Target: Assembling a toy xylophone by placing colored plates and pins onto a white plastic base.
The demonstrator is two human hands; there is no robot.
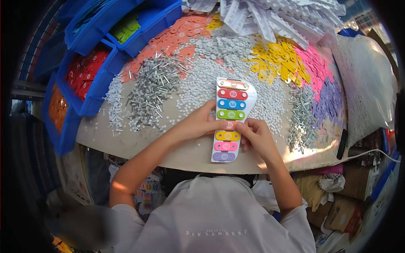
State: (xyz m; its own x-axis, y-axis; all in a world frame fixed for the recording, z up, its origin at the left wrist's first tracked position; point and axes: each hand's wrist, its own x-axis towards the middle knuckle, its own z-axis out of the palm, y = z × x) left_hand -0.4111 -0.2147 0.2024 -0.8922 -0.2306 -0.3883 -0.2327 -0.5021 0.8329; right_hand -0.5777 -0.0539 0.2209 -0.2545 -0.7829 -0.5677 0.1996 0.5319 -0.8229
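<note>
A toy xylophone [251,98] with a white base and a row of coloured bars stands lengthwise before me at the table's near side. My left hand [199,122] grips its left edge, thumb laid over the left end of the coral bar [229,125]. On that bar's right end presses the thumb of my right hand [257,135], with the other fingers curled by the base's edge. Whether a small part sits under either thumb is hidden. White round caps cover the ends of the upper bars; the yellow bar [228,135] and those below show small dark centres instead.
Piles surround the xylophone: white caps [196,90], metal pins [154,88], white pegs [114,99], screws [300,122], and yellow [278,59], pink [314,63] and purple bars [328,101]. Blue bins [118,63] stand left, white bases [270,21] lie far, a clear bag [365,80] right.
</note>
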